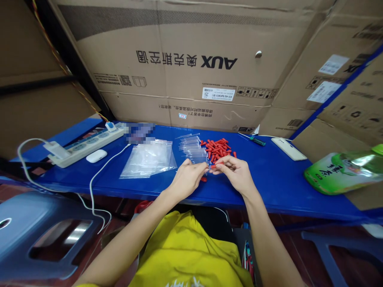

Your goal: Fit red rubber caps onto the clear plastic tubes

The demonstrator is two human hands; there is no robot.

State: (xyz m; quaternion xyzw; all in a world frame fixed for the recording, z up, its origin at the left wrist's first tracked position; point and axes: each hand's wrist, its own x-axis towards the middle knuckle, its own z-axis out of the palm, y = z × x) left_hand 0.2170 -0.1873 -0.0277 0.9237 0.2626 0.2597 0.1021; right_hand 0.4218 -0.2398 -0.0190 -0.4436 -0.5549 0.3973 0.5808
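My left hand is closed in a pinch around the end of a clear dropper tube, most of which is hidden by the fingers. Facing it, my right hand pinches a red rubber bulb, and the two meet between my fingertips. Just beyond the left hand lies a row of thin clear dropper tubes. A heap of red rubber bulbs spreads behind the right hand. One more red bulb rests on the blue table under my hands.
Clear plastic bags lie left of the tubes, near a white power strip with cables and a white case. Rightward are a screwdriver, a phone and a green bottle. Cardboard walls the back of the blue table.
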